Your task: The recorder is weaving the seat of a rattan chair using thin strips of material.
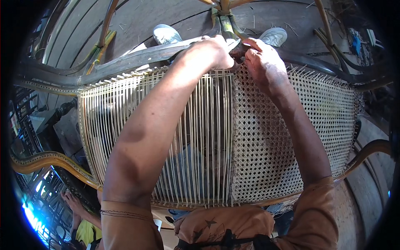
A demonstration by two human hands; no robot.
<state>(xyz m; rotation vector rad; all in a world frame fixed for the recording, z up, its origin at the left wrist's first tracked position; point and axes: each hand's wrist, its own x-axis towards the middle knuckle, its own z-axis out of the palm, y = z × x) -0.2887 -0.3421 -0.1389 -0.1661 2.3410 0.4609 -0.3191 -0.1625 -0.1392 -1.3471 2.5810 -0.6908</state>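
I see left hand [213, 51] curled, right hand [266, 62] part-open, grips unclear, apparently weaving pale cane lattice [259, 137]; next probably needs tension.

We record a straw-coloured cane panel [258, 146]: pale vertical stripes at left, a lattice of dark holes at right. We note a brown shirt [233, 216] with dark stars [211, 223] and white shoes [166, 34].

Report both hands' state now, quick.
Left hand: curled at the far edge of the cane panel; whether it holds anything cannot be told.
Right hand: partly curled beside it, same edge; hold cannot be told.
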